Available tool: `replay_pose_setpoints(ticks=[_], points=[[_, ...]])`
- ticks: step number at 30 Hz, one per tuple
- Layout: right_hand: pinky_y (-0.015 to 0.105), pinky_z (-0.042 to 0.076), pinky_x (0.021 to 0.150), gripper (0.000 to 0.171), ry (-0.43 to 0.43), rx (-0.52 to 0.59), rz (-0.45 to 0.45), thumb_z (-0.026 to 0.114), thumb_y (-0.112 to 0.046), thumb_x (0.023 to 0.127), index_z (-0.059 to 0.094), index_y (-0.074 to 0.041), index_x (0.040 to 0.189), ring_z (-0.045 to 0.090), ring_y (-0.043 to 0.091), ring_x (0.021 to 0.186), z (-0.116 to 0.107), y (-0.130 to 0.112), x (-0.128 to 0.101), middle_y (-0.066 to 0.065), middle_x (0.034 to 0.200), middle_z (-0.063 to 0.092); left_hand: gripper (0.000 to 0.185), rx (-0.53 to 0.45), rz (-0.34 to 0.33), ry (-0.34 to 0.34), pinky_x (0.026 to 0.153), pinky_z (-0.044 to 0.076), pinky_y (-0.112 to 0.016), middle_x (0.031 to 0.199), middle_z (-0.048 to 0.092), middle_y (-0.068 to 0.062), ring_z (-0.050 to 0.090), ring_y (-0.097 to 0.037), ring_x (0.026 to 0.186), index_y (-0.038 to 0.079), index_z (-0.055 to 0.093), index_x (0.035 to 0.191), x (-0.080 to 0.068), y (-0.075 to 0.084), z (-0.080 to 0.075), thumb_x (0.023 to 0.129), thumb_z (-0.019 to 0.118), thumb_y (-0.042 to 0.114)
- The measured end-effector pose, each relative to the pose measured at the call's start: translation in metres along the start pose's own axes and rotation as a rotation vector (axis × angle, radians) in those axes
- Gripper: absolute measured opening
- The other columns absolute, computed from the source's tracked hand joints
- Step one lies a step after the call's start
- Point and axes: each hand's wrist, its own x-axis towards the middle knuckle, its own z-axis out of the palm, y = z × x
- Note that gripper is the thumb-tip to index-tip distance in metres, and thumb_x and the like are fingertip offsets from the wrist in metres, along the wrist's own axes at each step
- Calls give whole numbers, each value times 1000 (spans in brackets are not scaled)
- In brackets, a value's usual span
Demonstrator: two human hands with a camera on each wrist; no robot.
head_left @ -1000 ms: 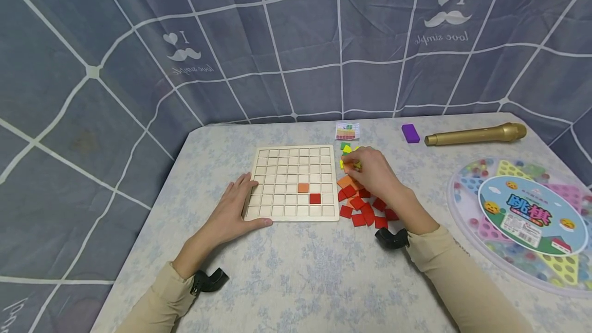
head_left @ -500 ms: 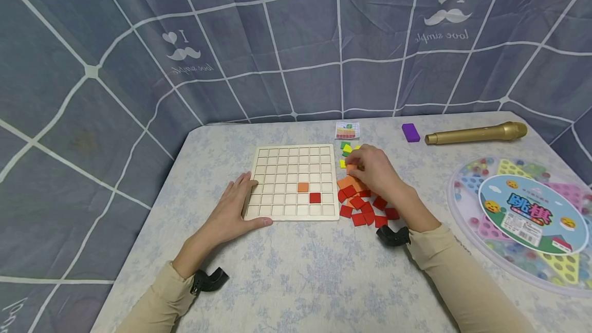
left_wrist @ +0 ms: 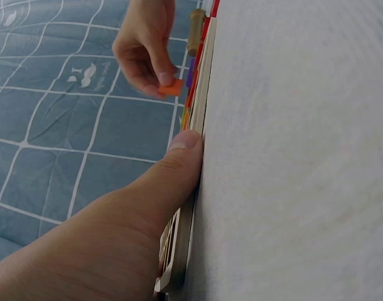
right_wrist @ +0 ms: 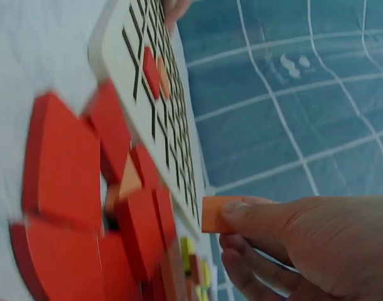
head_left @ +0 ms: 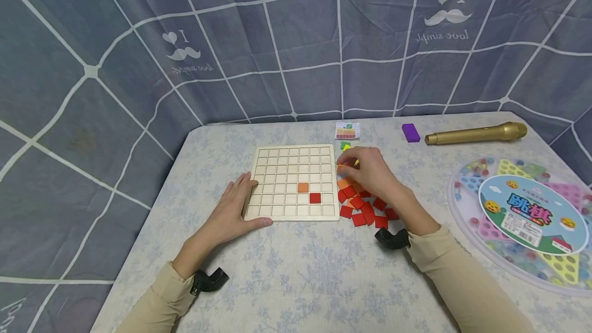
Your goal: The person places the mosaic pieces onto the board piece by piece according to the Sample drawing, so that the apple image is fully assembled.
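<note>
Head view: the left hand (head_left: 231,212) rests flat, fingers straight, against the grid board (head_left: 282,166). The right hand (head_left: 370,171) pinches 1 orange tile (head_left: 341,168) just above the board's right edge.

Left wrist view: the thumb (left_wrist: 179,160) presses the board's edge.

Right wrist view: the tile (right_wrist: 215,214) sits between fingertips (right_wrist: 238,210), above the red tiles (right_wrist: 59,163).

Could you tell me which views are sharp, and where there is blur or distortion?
Head view: sharp and evenly lit, curtain lines bowed by the wide lens. Right wrist: the near red tiles are blurred, the pinched orange tile sharper. Left wrist: tilted; the board shows edge-on.
</note>
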Motion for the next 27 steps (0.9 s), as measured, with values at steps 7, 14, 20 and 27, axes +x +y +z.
replay_pose_setpoints(ticks=[7,14,20,27], points=[[40,65,85,17,-54,101,-56,80,-7,94,81,-4,111,71,20,91,14,-23,-3,5,97,78,104,-5,6,-1,134,9,-58,173,20,-24,14,-40,163,1,39,157,0,0,-1,82,86,55],[39,63,89,19,-118,95,-79,77,-6,96,80,-6,115,72,20,95,33,-31,-3,5,104,79,104,-11,5,-1,133,9,-58,173,20,-24,14,-40,163,1,39,157,-1,-1,-2,82,86,54],[38,62,85,20,-107,63,-111,78,-6,95,80,-4,114,73,20,90,42,-30,-3,9,110,78,104,-10,3,-3,134,8,-58,174,19,-23,14,-39,163,2,38,157,-1,-1,-1,82,86,55],[33,61,79,18,-103,12,-132,78,-7,95,81,-5,113,70,17,88,45,-30,-5,5,105,77,104,-11,4,-5,134,8,-57,174,19,-24,14,-40,163,1,38,157,0,0,-1,82,86,55]])
